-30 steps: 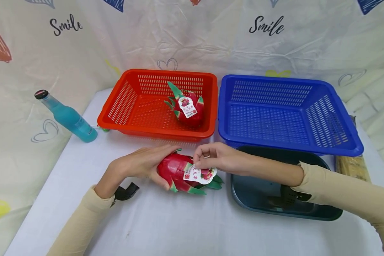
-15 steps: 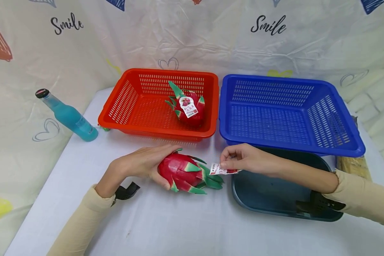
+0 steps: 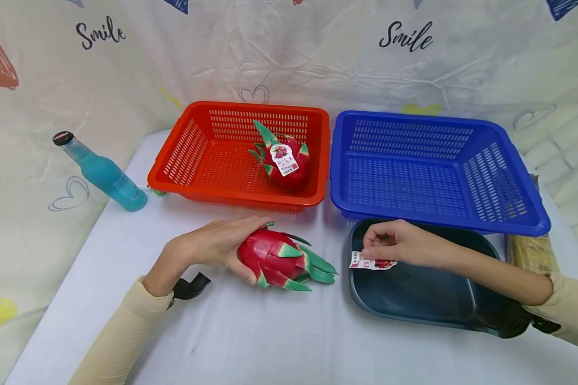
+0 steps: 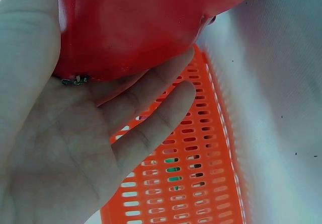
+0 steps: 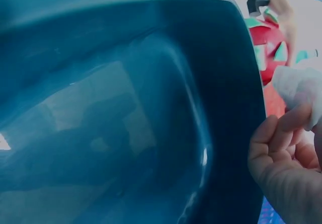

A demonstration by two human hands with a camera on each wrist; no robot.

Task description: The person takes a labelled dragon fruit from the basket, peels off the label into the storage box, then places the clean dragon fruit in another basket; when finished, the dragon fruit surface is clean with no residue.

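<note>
A red dragon fruit (image 3: 270, 256) with green-tipped scales lies on the white table. My left hand (image 3: 217, 246) grips its blunt end, thumb on the near side and fingers over the far side. In the left wrist view the red skin (image 4: 131, 27) sits against the palm, and two fingers extend past it. My right hand (image 3: 404, 243) pinches a white label sticker (image 3: 371, 261) printed with a fruit picture, above the left part of a dark teal tub (image 3: 414, 299). In the right wrist view the label (image 5: 297, 85) shows its pale back.
Behind stand a red basket (image 3: 183, 190) with another labelled dragon fruit (image 3: 291, 174) inside, and a blue basket (image 3: 443, 216). A bottle of turquoise liquid (image 3: 108, 179) is at the left. A yellowish package (image 3: 532, 254) lies partly under the blue basket.
My right hand has pulled the label off the dragon fruit and carried it right, over the teal tub. The left hand and the fruit have stayed in place.
</note>
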